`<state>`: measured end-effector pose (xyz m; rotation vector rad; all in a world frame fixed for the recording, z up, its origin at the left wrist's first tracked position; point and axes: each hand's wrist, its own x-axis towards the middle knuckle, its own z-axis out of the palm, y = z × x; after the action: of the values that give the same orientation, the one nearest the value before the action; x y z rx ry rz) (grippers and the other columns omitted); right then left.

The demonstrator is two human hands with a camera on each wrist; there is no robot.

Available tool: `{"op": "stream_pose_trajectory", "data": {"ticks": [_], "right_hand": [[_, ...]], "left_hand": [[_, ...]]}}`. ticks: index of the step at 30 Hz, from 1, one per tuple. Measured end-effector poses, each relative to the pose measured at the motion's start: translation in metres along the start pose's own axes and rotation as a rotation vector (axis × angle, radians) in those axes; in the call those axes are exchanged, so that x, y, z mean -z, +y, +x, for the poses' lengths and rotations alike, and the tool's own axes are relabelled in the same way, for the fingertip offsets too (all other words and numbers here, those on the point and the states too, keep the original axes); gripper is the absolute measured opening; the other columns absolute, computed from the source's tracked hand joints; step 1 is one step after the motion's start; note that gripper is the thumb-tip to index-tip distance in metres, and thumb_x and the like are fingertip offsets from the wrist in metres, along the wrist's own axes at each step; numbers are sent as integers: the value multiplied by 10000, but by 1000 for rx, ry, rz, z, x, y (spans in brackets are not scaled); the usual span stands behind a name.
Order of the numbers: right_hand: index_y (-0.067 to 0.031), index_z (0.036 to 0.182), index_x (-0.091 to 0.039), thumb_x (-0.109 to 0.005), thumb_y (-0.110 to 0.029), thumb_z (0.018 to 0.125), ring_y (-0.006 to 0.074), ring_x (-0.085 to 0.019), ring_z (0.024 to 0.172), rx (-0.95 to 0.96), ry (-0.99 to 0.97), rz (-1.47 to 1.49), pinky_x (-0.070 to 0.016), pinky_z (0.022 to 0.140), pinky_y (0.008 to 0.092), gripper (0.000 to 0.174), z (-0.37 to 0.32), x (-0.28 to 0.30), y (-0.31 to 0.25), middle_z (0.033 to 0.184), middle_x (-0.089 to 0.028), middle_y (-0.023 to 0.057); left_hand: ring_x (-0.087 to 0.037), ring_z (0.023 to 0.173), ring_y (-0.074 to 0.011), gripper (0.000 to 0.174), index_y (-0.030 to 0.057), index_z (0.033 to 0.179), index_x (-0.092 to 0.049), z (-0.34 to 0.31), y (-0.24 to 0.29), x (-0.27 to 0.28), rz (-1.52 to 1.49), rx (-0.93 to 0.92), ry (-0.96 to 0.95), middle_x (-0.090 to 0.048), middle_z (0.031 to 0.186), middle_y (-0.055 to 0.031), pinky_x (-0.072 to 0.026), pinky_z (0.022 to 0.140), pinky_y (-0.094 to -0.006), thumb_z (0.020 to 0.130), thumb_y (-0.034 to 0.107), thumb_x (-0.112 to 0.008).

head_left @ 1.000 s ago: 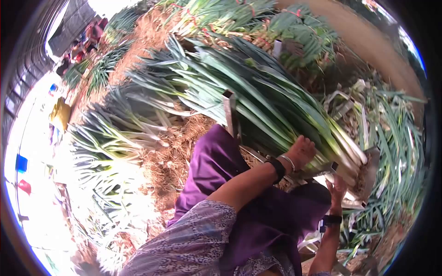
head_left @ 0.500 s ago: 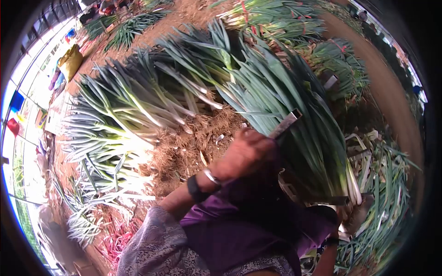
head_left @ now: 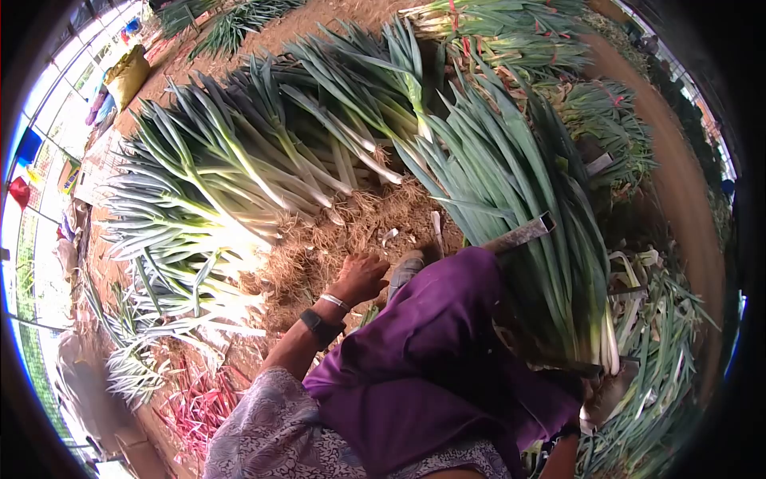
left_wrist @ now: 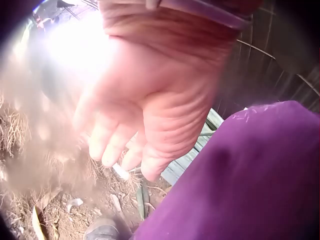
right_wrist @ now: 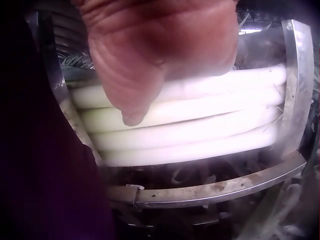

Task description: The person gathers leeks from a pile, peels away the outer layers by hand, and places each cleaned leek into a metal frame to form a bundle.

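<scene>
My left hand (head_left: 359, 279) hangs over the root ends of the leeks (head_left: 239, 160) on the ground, holding nothing; in the left wrist view the hand (left_wrist: 150, 100) has loosely bent fingers. A stack of leeks (head_left: 550, 207) lies in a metal frame (head_left: 519, 235) beside my right knee. In the right wrist view my right hand (right_wrist: 160, 45) rests on the white stalks (right_wrist: 200, 112), thumb lying across them; its other fingers are mostly hidden. The head view hides that hand beyond the knee, showing just the forearm (head_left: 562, 457).
A shoe (head_left: 405, 271) stands on soil among roots and scraps. Loose leaves (head_left: 654, 375) lie at the right, tied green bundles (head_left: 511, 48) at the back. Red strips (head_left: 199, 407) lie at lower left, and a yellow sack (head_left: 126, 76) stands at upper left.
My left hand has moved away from the leeks in the frame, leftward past the knee to above the roots. The head view has swung toward the left pile. My right hand stays near the frame.
</scene>
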<state>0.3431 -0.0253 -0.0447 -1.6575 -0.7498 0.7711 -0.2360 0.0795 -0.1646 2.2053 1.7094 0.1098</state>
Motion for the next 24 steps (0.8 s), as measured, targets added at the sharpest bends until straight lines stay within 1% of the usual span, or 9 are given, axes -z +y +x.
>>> {"op": "stream_pose_trajectory", "data": {"ticks": [5,6,8,11,14,17,19,23,24], "right_hand": [[-18,1228,-516,-467,-574,915,211,-664,821,-82,-3,7,-578,648,303,640,-3,-12,-15,1009,-647,119],[-18,1234,-514,-461,-579,918,204,-668,819,-81,-15,-14,-583,644,296,646,-4,-16,-17,1011,-649,117],[-10,1267,-483,-475,-539,928,216,-653,925,47,-45,-96,-575,747,312,629,-3,-20,-15,1095,-621,128],[-6,1311,-423,-456,-375,973,200,-564,1078,427,-187,-281,-491,897,313,502,12,-7,10,1231,-529,119],[-16,1275,-449,-507,-447,925,197,-569,924,303,-100,-296,-505,759,313,558,0,-24,-12,1132,-549,104],[-25,1250,-465,-474,-435,945,183,-569,920,229,-75,-265,-502,769,312,510,2,-22,-9,1119,-554,95],[-32,1234,-475,-451,-427,959,174,-568,917,197,-73,-244,-500,776,310,482,6,-20,-6,1110,-557,89],[-45,1201,-496,-407,-410,986,156,-567,912,156,-79,-219,-495,789,308,434,8,-17,-4,1092,-563,77],[-48,1193,-501,-395,-406,993,151,-567,911,148,-85,-211,-494,792,307,424,10,-16,-3,1088,-564,74]], "left_hand": [[-558,973,-281,300,112,1022,-585,20,-16,3,-45,38,-7,-571,962,-99,-440,839,-455,810,313,-656],[-549,1068,-295,294,123,1019,-583,30,-21,10,-35,106,-109,-571,1028,-112,-436,843,-485,797,293,-672],[-546,1072,-295,292,122,1018,-594,44,-37,11,-31,143,-10,-565,1040,-117,-432,858,-486,796,295,-672],[-533,1079,-299,295,121,1012,-621,70,-77,13,85,196,170,-560,1070,-121,-419,876,-488,796,319,-649],[-527,1084,-295,322,117,1029,-635,92,-114,23,151,353,172,-571,1066,-106,-389,904,-510,798,341,-641],[-482,1197,-254,348,181,1108,-645,96,-148,21,149,452,60,-576,1153,-66,-224,1046,-594,836,391,-588],[-444,1234,-243,368,187,1110,-632,81,-155,26,139,408,-40,-555,1191,-54,-205,1075,-601,812,403,-635],[-489,1103,-244,414,166,1123,-617,24,-161,25,230,234,59,-570,1087,-34,-351,949,-482,788,408,-655],[-505,1024,-241,344,134,1013,-611,8,-162,22,283,163,188,-568,987,-39,-383,860,-428,779,381,-662]]}}
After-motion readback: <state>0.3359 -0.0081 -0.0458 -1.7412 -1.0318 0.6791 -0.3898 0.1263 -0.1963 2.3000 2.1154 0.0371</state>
